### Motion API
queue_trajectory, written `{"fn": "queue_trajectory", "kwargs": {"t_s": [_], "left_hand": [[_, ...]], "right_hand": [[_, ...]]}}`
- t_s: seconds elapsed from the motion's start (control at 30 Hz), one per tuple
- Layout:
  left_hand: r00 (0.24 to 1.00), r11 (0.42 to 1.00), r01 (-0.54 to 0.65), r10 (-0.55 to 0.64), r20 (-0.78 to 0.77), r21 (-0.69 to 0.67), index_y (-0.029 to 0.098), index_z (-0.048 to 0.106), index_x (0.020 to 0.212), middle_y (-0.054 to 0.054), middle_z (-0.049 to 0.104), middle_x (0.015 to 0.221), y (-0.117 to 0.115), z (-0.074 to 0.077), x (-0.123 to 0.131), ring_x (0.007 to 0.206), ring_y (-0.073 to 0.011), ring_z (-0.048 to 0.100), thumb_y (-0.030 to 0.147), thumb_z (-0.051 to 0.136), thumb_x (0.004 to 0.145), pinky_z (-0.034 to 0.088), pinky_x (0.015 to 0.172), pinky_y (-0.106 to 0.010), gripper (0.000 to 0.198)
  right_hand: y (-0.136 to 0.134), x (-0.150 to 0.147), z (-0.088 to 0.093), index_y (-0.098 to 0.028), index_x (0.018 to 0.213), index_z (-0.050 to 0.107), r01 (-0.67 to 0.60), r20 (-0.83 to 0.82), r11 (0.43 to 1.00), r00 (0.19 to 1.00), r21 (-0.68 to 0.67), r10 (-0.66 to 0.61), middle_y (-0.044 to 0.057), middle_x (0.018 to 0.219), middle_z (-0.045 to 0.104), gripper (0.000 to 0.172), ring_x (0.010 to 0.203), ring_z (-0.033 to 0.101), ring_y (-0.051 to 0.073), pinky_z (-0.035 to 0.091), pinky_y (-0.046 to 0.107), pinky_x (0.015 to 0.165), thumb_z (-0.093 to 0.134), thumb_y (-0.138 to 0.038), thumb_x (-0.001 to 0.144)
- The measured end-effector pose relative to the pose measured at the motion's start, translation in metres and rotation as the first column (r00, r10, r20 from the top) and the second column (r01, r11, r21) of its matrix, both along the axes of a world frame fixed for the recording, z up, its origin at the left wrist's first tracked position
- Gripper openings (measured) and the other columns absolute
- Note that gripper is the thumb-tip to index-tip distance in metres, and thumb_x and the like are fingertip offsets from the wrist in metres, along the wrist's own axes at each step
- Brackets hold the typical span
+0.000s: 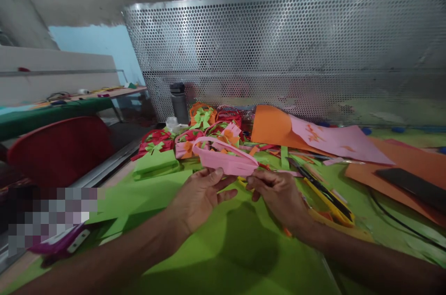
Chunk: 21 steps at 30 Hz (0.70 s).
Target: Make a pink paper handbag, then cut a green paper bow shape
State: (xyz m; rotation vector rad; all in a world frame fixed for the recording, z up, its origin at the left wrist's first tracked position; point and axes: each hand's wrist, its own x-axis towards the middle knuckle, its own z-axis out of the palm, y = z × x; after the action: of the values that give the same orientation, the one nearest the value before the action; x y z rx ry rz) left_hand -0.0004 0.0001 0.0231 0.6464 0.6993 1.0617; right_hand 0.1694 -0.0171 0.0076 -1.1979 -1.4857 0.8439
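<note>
Between my two hands is a small pink paper basket (pixel 225 162) with a thin strip handle arching over it, held above the green table surface. My left hand (pixel 205 193) supports it from below and the left, thumb on its lower front side, other fingers partly stretched beneath. At the basket's right end, my right hand (pixel 275 190) pinches the corner; whether a smaller piece is also between those fingers is hidden. Just behind the basket lie several small paper baskets in red, pink and orange, some with bows, such as the orange basket with a green bow (pixel 203 116).
A yellow box cutter (pixel 329 202) lies right of my right hand, among paper strips. Farther right are orange sheets (pixel 411 165), a pink sheet (pixel 337 139) and a dark phone (pixel 413 186). A grey bottle (pixel 179 104) stands before the perforated metal panel (pixel 278 53). A purple tool (pixel 66 241) is front left.
</note>
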Motion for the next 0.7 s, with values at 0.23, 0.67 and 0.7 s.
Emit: {"fn": "queue_trajectory", "kwargs": {"t_s": [0.23, 0.67, 0.7], "left_hand": [[0.991, 0.993, -0.103, 0.098, -0.087, -0.062, 0.015, 0.055, 0.068, -0.006, 0.064, 0.079, 0.005, -0.005, -0.003, 0.083, -0.0218, 0.061, 0.013, 0.076, 0.062, 0.052, 0.063, -0.033, 0.021], [0.989, 0.994, -0.098, 0.093, -0.116, -0.037, 0.016, 0.057, 0.074, -0.007, 0.061, 0.094, 0.003, -0.006, -0.001, 0.099, -0.0239, 0.052, 0.021, 0.083, 0.051, 0.049, 0.066, -0.034, 0.035], [0.99, 0.996, -0.083, 0.079, -0.12, -0.032, 0.016, 0.057, 0.075, -0.008, 0.06, 0.098, 0.002, -0.007, -0.001, 0.101, -0.0248, 0.051, 0.022, 0.082, 0.052, 0.049, 0.067, -0.034, 0.034]], "right_hand": [[-0.003, 0.002, 0.0, -0.018, 0.055, 0.057, -0.026, -0.024, 1.0, 0.999, 0.014, 0.027, -0.005, 0.048, 0.052, 0.022, 0.046, 0.049, 0.008, 0.04, 0.018, 0.046, 0.055, -0.02, 0.076], [-0.005, -0.008, -0.005, -0.016, 0.062, 0.061, -0.132, -0.363, 0.971, 0.93, -0.197, 0.053, -0.002, 0.054, 0.059, 0.024, 0.038, 0.048, 0.007, 0.041, 0.021, 0.038, 0.064, -0.039, 0.069], [-0.005, -0.008, -0.006, -0.016, 0.06, 0.061, -0.134, -0.364, 0.971, 0.93, -0.196, 0.055, -0.002, 0.054, 0.059, 0.026, 0.038, 0.048, 0.007, 0.041, 0.021, 0.038, 0.064, -0.04, 0.069]]}}
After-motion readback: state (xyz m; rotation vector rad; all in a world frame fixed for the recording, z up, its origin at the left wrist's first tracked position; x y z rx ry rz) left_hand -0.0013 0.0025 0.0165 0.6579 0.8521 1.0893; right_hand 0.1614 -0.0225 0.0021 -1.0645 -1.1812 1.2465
